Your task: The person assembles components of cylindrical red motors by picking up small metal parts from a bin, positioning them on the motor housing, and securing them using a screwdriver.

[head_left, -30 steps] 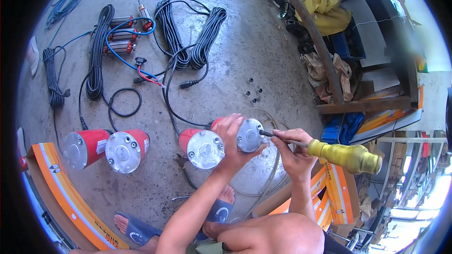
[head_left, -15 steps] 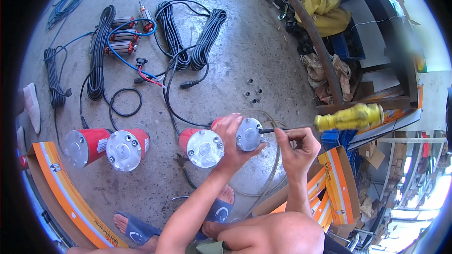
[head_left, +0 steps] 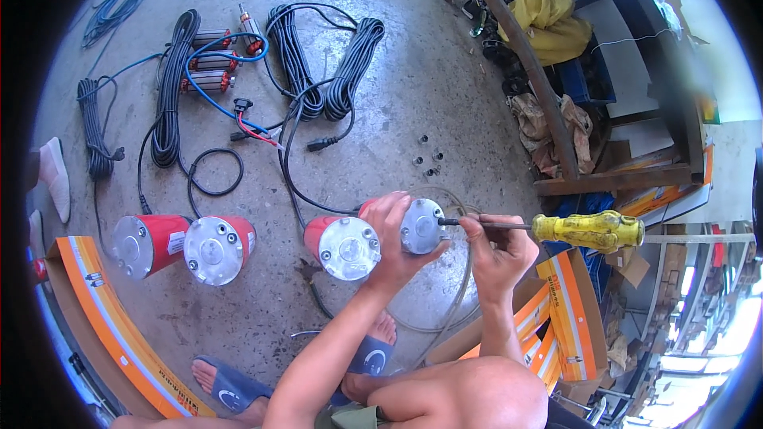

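Observation:
My left hand (head_left: pixel 388 242) is wrapped round a red motor housing with a silver end cap (head_left: pixel 420 229), which lies on its side with the cap facing me. In my right hand (head_left: pixel 502 253) the thin shaft of a screwdriver (head_left: pixel 588 230) is pinched near its dark tip. That tip meets the cap's right rim, and the yellow handle sticks out to the right, past my fingers. Just left of my left hand lies another red housing (head_left: pixel 348 249). Two more, a left one (head_left: pixel 133 246) and its neighbour (head_left: pixel 213 250), rest further left.
Bundled black cables (head_left: pixel 294 63) and several copper-wound armatures (head_left: pixel 211 61) lie on the far floor. Small dark round parts (head_left: pixel 429 160) sit beyond my hands. Orange-and-white cartons stand on the left (head_left: pixel 119 334) and right (head_left: pixel 568 318). A wooden rack (head_left: pixel 524 56) borders the far right.
The screwdriver's handle has swung down toward me and now lies nearly level. My right fingers have shifted slightly with it. My left hand keeps its hold on the motor housing.

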The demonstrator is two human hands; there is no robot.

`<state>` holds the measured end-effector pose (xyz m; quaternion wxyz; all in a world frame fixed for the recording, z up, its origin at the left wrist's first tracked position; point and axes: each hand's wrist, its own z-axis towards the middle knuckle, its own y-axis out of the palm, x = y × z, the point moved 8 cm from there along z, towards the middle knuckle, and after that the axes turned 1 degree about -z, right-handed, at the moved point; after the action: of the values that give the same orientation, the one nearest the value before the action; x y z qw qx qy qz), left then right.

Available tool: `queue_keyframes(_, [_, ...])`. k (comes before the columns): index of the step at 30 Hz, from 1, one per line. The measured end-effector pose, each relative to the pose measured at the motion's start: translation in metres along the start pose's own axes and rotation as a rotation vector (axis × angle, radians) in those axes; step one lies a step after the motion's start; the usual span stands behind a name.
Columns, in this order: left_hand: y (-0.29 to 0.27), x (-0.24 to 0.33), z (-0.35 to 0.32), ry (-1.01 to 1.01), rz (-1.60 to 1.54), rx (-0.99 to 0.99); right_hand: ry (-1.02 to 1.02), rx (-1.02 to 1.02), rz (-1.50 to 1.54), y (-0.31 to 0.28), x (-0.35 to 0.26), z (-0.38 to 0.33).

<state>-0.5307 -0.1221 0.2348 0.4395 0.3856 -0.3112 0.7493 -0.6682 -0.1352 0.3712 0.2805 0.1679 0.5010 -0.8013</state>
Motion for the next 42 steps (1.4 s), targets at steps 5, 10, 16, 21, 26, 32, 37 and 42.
queue_keyframes(5, [-0.001,-0.001,0.0,-0.016,-0.007,0.007,0.011,-0.015,0.216,-0.015,-0.014,0.004])
queue_keyframes(10, [-0.002,0.001,0.001,-0.025,-0.05,0.009,0.095,-0.311,0.406,0.02,-0.009,0.001])
queue_keyframes(16, [-0.001,0.0,-0.001,-0.033,-0.077,-0.005,0.059,-0.358,0.439,0.026,-0.011,-0.002])
queue_keyframes(21, [-0.006,0.009,-0.001,-0.026,-0.093,0.022,-0.183,-0.45,0.328,0.028,-0.028,0.007])
queue_keyframes(26, [-0.032,0.078,0.008,-0.025,-0.13,0.102,-0.428,-0.374,0.097,0.029,-0.055,0.016])
queue_keyframes(32, [-0.105,0.133,0.096,-0.003,-0.153,-0.113,-0.589,-0.264,-0.04,0.034,-0.072,0.024])
queue_keyframes(37, [-0.07,0.145,0.116,0.169,-0.255,-0.217,-0.263,-0.393,0.114,0.034,-0.03,0.008])
queue_keyframes(42, [-0.055,0.137,0.128,0.133,-0.452,-0.551,-0.073,-0.528,0.303,-0.015,-0.04,0.032])
